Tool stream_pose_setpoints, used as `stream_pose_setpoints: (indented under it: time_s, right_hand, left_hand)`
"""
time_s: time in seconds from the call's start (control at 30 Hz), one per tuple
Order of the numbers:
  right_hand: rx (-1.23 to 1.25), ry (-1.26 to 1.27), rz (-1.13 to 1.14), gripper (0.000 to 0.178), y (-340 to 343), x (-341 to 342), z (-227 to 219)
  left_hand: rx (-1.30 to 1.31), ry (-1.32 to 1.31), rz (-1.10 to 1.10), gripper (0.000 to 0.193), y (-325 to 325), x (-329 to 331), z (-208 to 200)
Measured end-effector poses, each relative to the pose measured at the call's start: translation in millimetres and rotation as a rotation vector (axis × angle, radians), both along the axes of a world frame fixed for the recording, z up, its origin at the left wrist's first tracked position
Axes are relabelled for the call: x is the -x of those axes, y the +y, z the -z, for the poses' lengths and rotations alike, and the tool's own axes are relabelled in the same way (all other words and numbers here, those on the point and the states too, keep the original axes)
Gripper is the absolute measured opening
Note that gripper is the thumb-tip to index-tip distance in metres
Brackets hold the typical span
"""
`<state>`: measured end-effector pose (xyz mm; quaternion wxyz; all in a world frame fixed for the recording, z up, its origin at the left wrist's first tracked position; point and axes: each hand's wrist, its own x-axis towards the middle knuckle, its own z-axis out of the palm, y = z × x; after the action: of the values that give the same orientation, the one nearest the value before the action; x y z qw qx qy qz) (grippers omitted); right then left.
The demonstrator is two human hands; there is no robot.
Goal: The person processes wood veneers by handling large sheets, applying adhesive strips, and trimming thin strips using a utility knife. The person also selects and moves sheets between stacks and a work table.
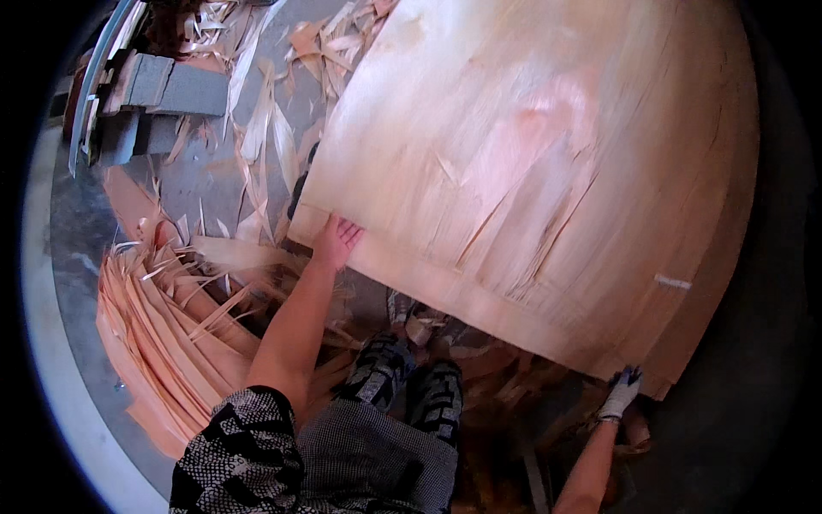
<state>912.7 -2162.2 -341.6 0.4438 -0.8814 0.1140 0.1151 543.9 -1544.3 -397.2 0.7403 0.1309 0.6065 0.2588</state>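
A broad, pale wood veneer sheet (411, 197) with several long splits spreads before me, a pinkish patch in its middle. My left hand (337, 242), bare, lies on its near left edge with the fingers flat on the top face. Over at the near right corner, my right hand (622, 396) wears a white glove with dark blue fingertips. Its fingers come over the sheet's edge and hold it; the thumb is hidden. A narrow overlapping strip and a short white mark show by the right side.
A tall heap of orange-brown veneer strips (163, 343) stands close on my left. Torn scraps (265, 128) litter the grey floor beyond it. Grey blocks (184, 88) sit at the far left beside a curved metal edge. More scraps lie around my feet.
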Motion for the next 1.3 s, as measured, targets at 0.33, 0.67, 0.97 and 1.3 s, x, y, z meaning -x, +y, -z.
stream_pose_setpoints:
  time_s: [0.33,0.67,0.97,1.3]
  right_hand:
    - [0.335,-0.006,-0.324,0.042,-10.0,-5.2,50.6]
    - [0.267,0.106,-0.190,0.039,-58.5,-21.7,112.2]
    - [0.435,-0.081,-0.219,0.040,-24.6,6.3,58.7]
    - [0.734,0.846,-0.712,0.036,-44.7,204.7,26.7]
  left_hand:
    - [-0.143,0.445,0.337,0.018,8.8,7.1,3.6]
    - [-0.085,0.518,0.480,0.021,28.4,9.7,-0.7]
    - [-0.233,0.761,0.885,0.037,24.1,-1.9,-4.2]
    - [-1.124,0.561,1.427,0.022,-135.1,-85.2,-60.3]
